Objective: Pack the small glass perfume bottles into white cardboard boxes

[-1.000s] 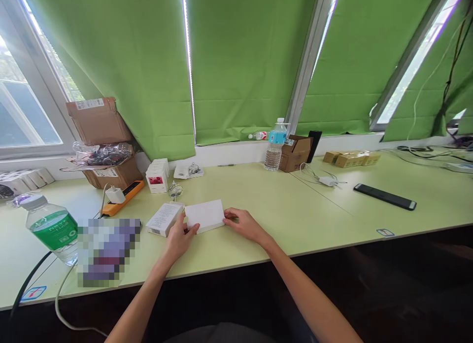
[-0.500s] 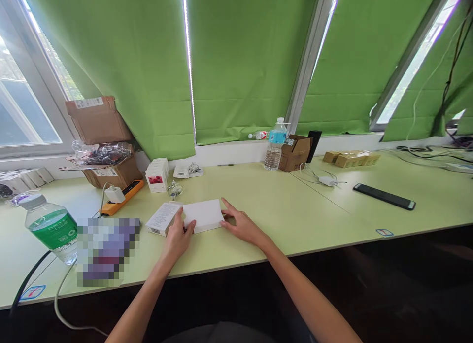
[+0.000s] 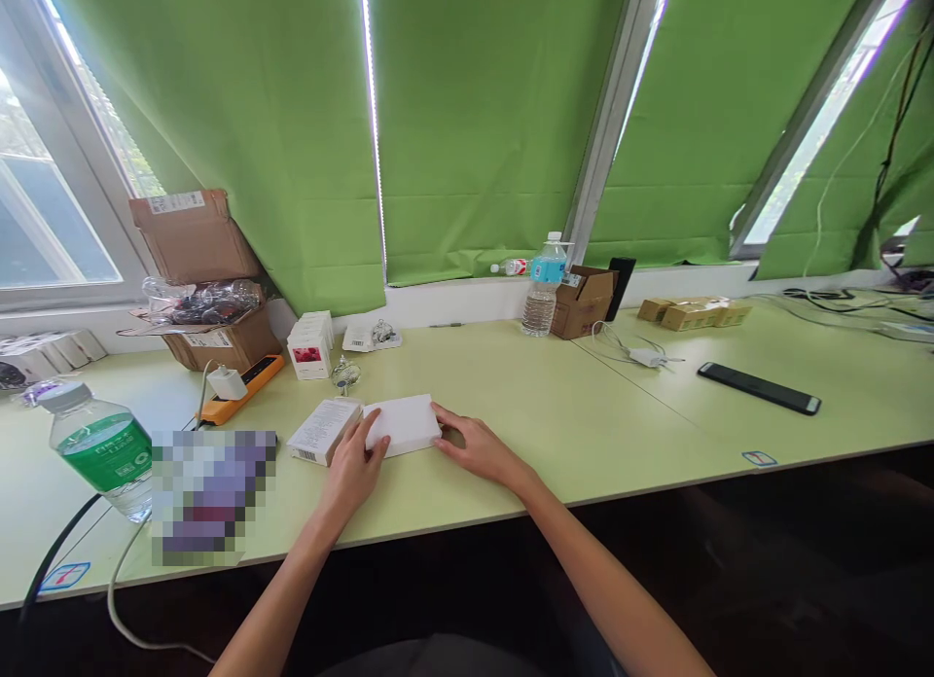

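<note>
A plain white box (image 3: pixel 403 425) lies flat on the pale green table in front of me. My left hand (image 3: pixel 355 463) grips its left end, fingers at the far edge and thumb at the near edge. At the right end, my right hand (image 3: pixel 471 445) holds it between thumb and index finger. Just left of my left hand lies a second white box (image 3: pixel 325 431), with small printed text and a barcode; its right side is partly covered by my fingers. Small metal rings on a stand (image 3: pixel 344 375) sit behind the boxes.
Left are a water bottle (image 3: pixel 102 451), a blurred-out purple item (image 3: pixel 219 502), an orange power strip (image 3: pixel 255 380) and an open carton (image 3: pixel 219 337). White card boxes (image 3: pixel 309 351) stand behind. A large bottle (image 3: pixel 544 293), brown box (image 3: pixel 584 302), charger (image 3: pixel 646 357) and black phone (image 3: pixel 759 387) are right.
My right index finger has come down from its raised position to the white box's far right corner. My left fingers have shifted onto its left end, and the box has turned slightly.
</note>
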